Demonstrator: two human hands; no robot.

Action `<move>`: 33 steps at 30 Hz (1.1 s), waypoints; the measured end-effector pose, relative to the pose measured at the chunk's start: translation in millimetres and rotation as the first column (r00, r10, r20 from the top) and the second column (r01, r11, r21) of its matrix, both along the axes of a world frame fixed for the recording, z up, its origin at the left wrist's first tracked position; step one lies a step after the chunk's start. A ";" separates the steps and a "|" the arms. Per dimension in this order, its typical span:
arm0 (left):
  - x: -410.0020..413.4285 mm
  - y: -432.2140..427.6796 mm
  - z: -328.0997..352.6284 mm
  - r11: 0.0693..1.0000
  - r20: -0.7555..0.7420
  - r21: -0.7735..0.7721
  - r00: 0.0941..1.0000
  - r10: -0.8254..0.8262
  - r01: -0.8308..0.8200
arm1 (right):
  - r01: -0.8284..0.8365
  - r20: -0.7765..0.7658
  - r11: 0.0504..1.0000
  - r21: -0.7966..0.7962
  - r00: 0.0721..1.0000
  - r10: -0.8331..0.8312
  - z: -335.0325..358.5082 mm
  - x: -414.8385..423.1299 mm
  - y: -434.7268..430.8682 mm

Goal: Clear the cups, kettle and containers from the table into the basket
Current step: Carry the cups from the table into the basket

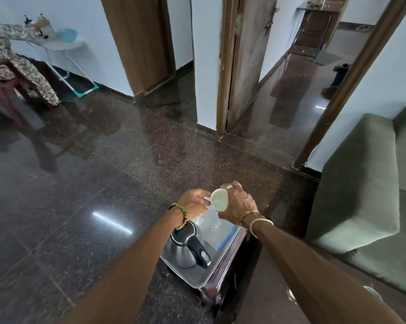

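Your right hand (238,204) grips white cup (219,199), fingers wrapped round it, above counter's far edge. Your left hand (195,203) fingers pinch clear container (213,217) beside cup. Kettle (188,247) upright on tray (197,277), near edge.

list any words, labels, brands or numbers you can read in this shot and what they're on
None can be read.
Steel kettle with the black handle: an oval mark on the handle, too small and blurred to read.
Clear plastic container with the blue-edged lid: a small pale mark on top, not legible.
White cup held in the right hand: plain, no print visible.
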State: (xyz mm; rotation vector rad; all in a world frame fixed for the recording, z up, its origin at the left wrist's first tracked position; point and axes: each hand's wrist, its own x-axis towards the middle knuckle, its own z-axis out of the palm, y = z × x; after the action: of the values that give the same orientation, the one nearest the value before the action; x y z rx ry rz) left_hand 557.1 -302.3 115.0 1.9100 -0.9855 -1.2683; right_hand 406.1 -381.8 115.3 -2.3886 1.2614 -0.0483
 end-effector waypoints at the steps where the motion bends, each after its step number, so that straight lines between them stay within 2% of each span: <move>1: 2.8 -1.2 -2.5 1.000 -0.006 0.002 1.000 0.009 -0.009 | -0.004 -0.005 1.000 0.009 1.000 0.004 -3.0 4.4 -3.2; 4: 17.4 -8.4 -8.7 0.999 -0.012 0.018 0.999 0.033 -0.033 | -0.003 -0.005 0.999 0.043 1.000 0.004 -15.7 22.6 -13.2; 10: 59.3 -35.2 -43.2 0.996 0.008 0.091 1.000 -0.022 0.021 | 0.028 -0.036 0.995 0.100 0.999 -0.024 -58.9 63.3 -33.3; 16: 89.6 -60.7 -99.9 0.971 -0.017 0.207 0.993 -0.115 0.116 | 0.067 -0.143 0.987 0.144 0.989 -0.046 -121.0 92.6 -50.4; 27: 119.8 -103.5 -192.0 0.938 -0.029 0.305 0.986 -0.166 0.167 | 0.098 -0.184 0.977 0.190 0.981 -0.063 -212.1 126.7 -84.9; 33: 129.2 -109.0 -218.0 0.937 0.057 0.320 0.984 -0.169 0.143 | 0.084 -0.235 0.981 0.177 0.971 -0.040 -244.7 142.2 -90.1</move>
State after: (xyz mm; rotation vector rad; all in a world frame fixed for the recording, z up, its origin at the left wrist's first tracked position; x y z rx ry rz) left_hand 686.2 -411.2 -103.0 2.1766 -1.0449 -1.5241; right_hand 548.3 -471.9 -129.4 -2.2413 1.3783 0.3235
